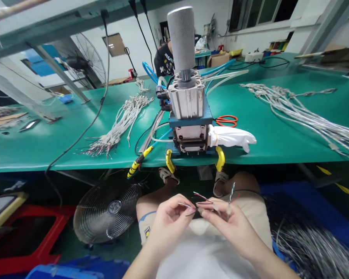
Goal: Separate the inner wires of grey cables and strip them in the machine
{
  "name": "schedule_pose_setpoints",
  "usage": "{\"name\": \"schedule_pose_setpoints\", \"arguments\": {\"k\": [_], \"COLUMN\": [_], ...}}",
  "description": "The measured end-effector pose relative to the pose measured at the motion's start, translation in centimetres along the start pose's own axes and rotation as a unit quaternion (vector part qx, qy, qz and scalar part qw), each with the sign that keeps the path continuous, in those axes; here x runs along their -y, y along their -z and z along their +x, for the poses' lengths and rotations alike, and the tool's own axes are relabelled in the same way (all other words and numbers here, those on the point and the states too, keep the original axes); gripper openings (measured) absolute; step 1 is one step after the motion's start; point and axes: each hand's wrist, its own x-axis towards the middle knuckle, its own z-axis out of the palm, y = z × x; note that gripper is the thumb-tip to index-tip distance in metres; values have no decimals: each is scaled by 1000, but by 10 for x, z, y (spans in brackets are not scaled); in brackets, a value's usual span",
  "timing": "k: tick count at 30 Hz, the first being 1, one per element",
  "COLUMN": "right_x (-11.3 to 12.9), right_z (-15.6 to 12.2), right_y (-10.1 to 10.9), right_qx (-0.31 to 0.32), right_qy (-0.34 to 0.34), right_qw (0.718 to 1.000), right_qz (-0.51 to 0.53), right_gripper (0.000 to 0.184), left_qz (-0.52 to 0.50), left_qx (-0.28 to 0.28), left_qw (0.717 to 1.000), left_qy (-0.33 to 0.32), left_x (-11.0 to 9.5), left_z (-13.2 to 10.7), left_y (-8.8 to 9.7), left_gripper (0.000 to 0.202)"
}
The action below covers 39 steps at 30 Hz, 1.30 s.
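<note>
My left hand point(172, 217) and my right hand point(226, 221) are close together above my lap. Thumb and fingers of the left hand pinch thin dark and light wires point(186, 204). My right hand is closed on cable ends whose stripped red, black and white wires point(203, 197) point toward the left hand. A green-and-white twisted pair point(232, 190) sticks up from the right fingers. Where the wires meet between the fingertips is too small to make out. Ahead on the bench stands a pneumatic press point(189, 100) with a knurled cylinder on top.
Bundles of white cables lie left point(119, 124) and right point(305, 112) on the green bench point(258, 149). A white cloth point(232, 138) and orange-handled scissors point(227, 121) are beside the press. Below are a floor fan point(110, 211) and a heap of cables point(317, 248). A person point(164, 62) sits behind.
</note>
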Motion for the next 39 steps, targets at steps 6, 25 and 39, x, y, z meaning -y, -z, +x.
{"name": "schedule_pose_setpoints", "arguments": {"k": [6, 25, 39], "right_x": [3, 18, 16], "right_z": [-1, -1, 2], "right_y": [-7, 7, 5], "right_qx": [-7, 0, -170], "right_qy": [-32, 60, 49], "right_qw": [999, 998, 966], "right_qz": [39, -8, 191], "right_gripper": [19, 24, 40], "left_qz": [-34, 1, -111], "left_qx": [-79, 38, -14], "left_qw": [996, 997, 992], "left_qy": [2, -65, 58], "left_x": [12, 27, 11], "left_z": [1, -2, 10], "left_y": [-10, -18, -28], "left_gripper": [21, 21, 24]}}
